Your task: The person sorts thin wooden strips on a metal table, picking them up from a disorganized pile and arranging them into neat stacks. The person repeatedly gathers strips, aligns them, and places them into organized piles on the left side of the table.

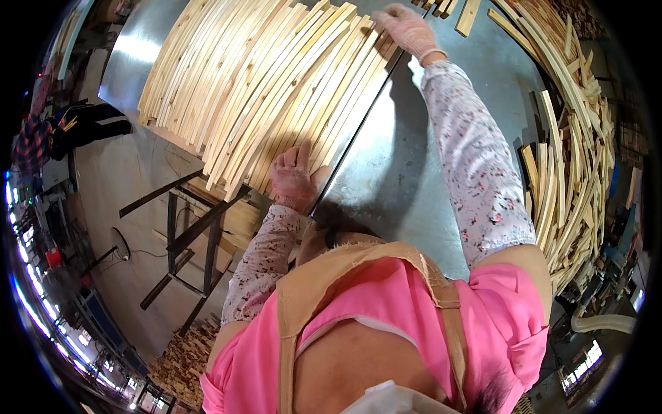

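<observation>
1. Centrally, a stack of pale wooden slats (276, 83) lay on a grey metal surface (400, 165), the slats side by side and running from the near edge away toward the far side.
2. The left hand (295, 178), gloved, rested flat and spread open on the near ends of the slats, fingers pointing up along them, gripping nothing.
3. The right hand (408, 29), also gloved, lay open across the far ends of the slats, palm down, pressing rather than clasping.
4. Right of the slats, beyond a bare stretch of the surface, a loose heap of wooden offcuts (572, 145) was piled.
5. Left of the slats, below the surface edge, stood a dark metal frame (186, 234) on the floor.
6. Far left of the slats, another person in a checked shirt (34, 141) was partly visible.
</observation>
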`<action>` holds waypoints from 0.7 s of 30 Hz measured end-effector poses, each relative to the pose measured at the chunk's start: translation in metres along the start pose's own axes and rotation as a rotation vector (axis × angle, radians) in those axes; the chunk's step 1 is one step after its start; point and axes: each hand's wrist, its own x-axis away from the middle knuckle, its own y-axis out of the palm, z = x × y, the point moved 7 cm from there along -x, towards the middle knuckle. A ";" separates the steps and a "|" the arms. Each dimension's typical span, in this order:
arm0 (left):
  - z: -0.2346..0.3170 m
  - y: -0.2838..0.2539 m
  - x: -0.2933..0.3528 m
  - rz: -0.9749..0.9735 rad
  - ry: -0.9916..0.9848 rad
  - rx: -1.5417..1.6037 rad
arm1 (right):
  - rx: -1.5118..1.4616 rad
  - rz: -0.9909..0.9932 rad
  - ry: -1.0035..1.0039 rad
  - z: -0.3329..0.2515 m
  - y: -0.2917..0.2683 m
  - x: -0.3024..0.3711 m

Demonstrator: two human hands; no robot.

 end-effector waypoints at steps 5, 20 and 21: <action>-0.041 -0.011 -0.008 0.111 0.037 0.100 | -0.083 0.381 -0.238 -0.011 -0.031 0.086; -0.101 -0.074 -0.051 -0.471 -0.342 -0.312 | -0.045 -0.482 0.029 0.002 0.130 0.258; -0.101 -0.074 -0.049 -0.477 -0.363 -0.317 | -0.031 -0.447 0.041 0.020 0.094 0.256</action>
